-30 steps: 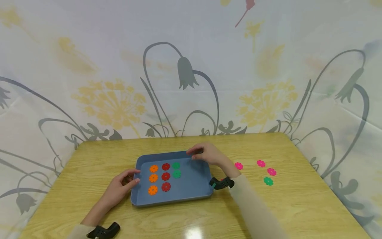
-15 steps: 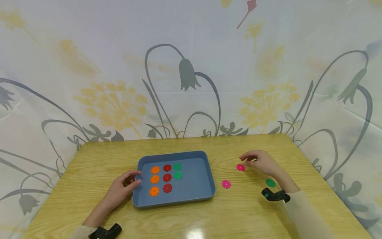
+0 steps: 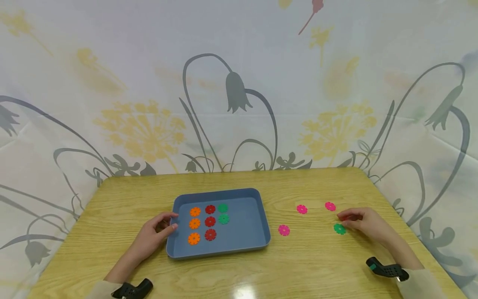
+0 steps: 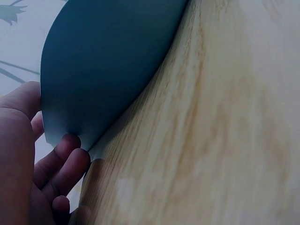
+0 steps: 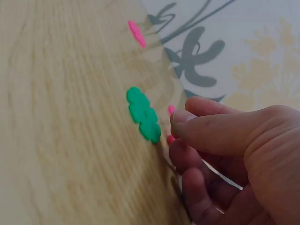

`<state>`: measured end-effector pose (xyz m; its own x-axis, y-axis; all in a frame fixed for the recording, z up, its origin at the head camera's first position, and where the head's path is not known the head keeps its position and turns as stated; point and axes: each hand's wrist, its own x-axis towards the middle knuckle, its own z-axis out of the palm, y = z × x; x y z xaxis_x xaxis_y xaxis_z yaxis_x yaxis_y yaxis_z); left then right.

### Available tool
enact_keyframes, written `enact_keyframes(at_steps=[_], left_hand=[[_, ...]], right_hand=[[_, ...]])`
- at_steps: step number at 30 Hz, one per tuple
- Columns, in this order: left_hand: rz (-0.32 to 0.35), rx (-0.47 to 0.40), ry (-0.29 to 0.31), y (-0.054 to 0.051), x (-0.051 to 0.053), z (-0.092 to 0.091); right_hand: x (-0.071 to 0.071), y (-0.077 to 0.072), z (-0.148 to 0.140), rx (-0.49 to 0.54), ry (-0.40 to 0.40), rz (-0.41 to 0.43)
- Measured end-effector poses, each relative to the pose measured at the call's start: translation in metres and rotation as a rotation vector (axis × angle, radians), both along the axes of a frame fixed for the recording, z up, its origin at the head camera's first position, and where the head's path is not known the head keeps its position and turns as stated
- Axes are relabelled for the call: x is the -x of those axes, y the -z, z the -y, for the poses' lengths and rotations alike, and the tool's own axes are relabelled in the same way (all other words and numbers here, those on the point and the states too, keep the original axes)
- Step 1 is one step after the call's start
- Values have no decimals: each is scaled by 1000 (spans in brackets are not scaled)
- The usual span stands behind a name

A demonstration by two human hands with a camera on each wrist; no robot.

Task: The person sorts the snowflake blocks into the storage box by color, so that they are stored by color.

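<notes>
My left hand grips the left rim of a blue-grey tray; in the left wrist view, curled fingers touch the wall from outside. Inside the tray lie notched plastic discs in columns: three orange discs, three red discs and two green discs. On the table at right, my right hand has thumb and fingers around a pink notched disc, mostly hidden by them. Just beside the thumb lies a loose green disc, seen edge-on in the right wrist view.
Three more pink discs lie on the wooden table: one near the tray, a second pink disc farther back and a third pink disc near the right hand. A flower-patterned cloth hangs behind the table.
My right hand has moved right from over the tray, past the pink discs, to the far-right pink one. The left hand stays at the tray's rim.
</notes>
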<state>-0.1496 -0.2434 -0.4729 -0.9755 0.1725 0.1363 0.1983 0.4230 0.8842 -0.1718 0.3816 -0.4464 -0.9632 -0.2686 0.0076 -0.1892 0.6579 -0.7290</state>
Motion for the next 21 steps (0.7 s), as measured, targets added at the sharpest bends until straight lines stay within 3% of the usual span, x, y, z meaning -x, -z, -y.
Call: enact_keyframes(at_steps=[6,15,21], left_hand=[[8,-5,-9,0,1,-3],[3,-2,-12,0,1,-2],[4,-3,-15,0,0,-1]], right_hand=[[-4,6,-12,71,3,61],[-5,8,-15,172,-55,151],[-7,11,-7,93,-28,48]])
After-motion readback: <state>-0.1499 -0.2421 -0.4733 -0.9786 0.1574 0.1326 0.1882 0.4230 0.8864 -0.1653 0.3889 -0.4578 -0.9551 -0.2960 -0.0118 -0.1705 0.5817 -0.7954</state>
